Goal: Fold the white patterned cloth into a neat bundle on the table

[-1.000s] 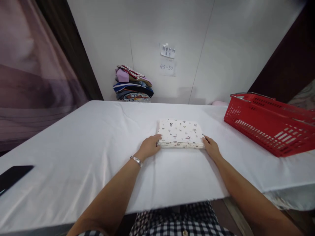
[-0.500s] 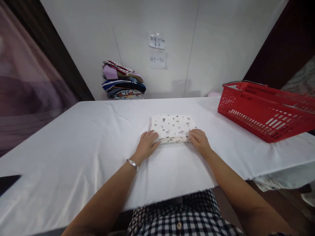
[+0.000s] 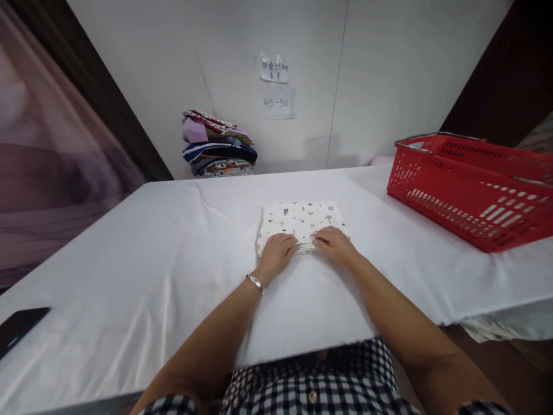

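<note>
While the wide white cloth-covered tabletop (image 3: pixel 129 259) fills most of the view, a red plastic mesh basket (image 3: pixel 470 190) sits at its right, and a folded cream patterned fabric square (image 3: pixel 300 216) lies mid-table. Both the left hand (image 3: pixel 279 252) and right hand (image 3: pixel 334 245) rest flat, fingers together, on its near edge.

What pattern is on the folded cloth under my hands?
White folded cloth with small scattered printed motifs, seen in the head view.
</note>
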